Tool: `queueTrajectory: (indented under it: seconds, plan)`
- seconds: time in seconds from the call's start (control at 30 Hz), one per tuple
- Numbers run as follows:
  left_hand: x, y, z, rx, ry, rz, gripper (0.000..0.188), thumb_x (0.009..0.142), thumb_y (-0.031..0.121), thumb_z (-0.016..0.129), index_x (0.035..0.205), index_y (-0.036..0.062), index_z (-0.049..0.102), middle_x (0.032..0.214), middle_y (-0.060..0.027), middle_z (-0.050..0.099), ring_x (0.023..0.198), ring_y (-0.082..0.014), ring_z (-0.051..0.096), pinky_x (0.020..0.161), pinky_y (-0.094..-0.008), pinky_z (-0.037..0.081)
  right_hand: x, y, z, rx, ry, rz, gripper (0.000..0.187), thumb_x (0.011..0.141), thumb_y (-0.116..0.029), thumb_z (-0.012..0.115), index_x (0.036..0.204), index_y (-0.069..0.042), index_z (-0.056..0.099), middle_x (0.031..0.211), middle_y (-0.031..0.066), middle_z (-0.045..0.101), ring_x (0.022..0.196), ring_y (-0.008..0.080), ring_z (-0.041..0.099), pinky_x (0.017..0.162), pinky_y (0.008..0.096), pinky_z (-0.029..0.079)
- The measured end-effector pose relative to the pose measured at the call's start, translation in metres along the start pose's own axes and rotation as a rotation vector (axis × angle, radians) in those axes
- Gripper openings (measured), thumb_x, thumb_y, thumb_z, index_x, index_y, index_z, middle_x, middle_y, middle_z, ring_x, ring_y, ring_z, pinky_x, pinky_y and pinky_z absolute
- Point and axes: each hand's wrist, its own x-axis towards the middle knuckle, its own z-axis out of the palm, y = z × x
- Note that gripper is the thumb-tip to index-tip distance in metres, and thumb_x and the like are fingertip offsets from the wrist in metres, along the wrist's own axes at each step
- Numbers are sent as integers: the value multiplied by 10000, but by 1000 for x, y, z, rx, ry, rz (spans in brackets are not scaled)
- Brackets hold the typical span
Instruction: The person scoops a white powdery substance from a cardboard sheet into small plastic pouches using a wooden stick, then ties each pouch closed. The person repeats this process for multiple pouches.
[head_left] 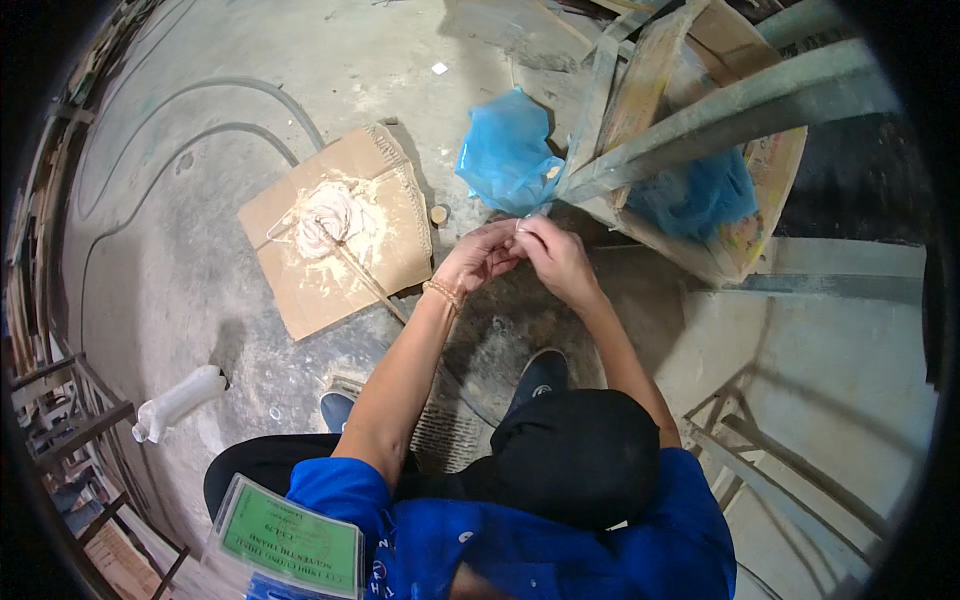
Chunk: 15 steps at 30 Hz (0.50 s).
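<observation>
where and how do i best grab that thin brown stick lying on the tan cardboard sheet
Probably by its near end, from your own side, left hand closing around it: the thin brown stick slants toward you, its far end at the pale mound, while the near part looks bare and sticks out past the edge of the tan cardboard sheet.

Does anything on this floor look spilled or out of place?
Yes: pale crumbs lie scattered around the whitish mound on the cardboard, looking spilled. A white bottle lies on its side at left, not upright.
</observation>
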Motion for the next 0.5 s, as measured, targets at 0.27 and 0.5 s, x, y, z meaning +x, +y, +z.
queueTrajectory:
  seconds: [0.27, 0.5]
  plan:
    - [-7, 6, -20, 370, 41, 151, 228, 873, 209, 630, 1048, 65, 602, 797, 9, 593, 641, -67, 590, 548, -178, 459, 58, 18, 17, 253, 76, 163, 162, 909, -135, 502, 951, 16, 540, 819, 92, 662, 707, 141, 635, 628, 281, 517]
    - [-11, -5, -22, 382, 103, 165, 214, 877, 270, 627, 1002, 99, 597, 819, 22, 604, 675, -58, 602, 556, -164, 448, 43, 33, 36, 324, 57, 182, 194, 880, -114, 540, 1031, 6, 559, 932, 115, 646, 772, 175, 636, 669, 307, 511]
